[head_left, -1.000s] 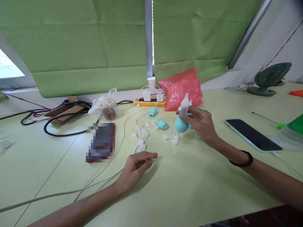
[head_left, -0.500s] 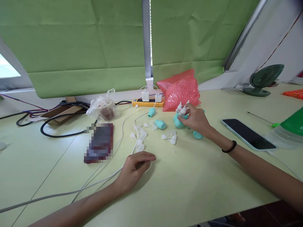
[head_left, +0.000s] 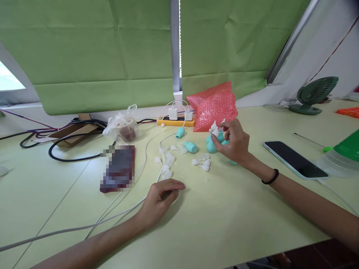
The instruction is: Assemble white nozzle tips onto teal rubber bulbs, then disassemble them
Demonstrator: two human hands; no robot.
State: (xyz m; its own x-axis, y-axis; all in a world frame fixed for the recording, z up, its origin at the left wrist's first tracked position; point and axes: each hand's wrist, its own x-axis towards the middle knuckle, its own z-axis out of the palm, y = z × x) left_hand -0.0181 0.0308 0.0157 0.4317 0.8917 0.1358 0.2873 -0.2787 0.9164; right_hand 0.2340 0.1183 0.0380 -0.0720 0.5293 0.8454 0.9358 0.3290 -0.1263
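1. Right hand (head_left: pixel 236 144): narrowly parted at white-tipped teal bulbs (head_left: pixel 211 147), towards worktop (head_left: pixel 238 220)'s back edge; contact unclear.
2. Left hand (head_left: pixel 159 201): loosely curled, contents unclear.
3. Step, apparently: grouping bulbs; next calls for clearing fingers cleanly.

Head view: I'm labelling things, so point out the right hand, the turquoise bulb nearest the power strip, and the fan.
Right hand (head_left: pixel 236 144), head view, mid-hand.
Turquoise bulb (head_left: pixel 180 132), head view, mid-body.
Fan (head_left: pixel 321 90), head view, slatted head.

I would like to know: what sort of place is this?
Probably an indoor workroom: turquoise bulbs and white nozzles lie on a pale table, a yellow power strip lies behind them, and green blinds hang at the back.
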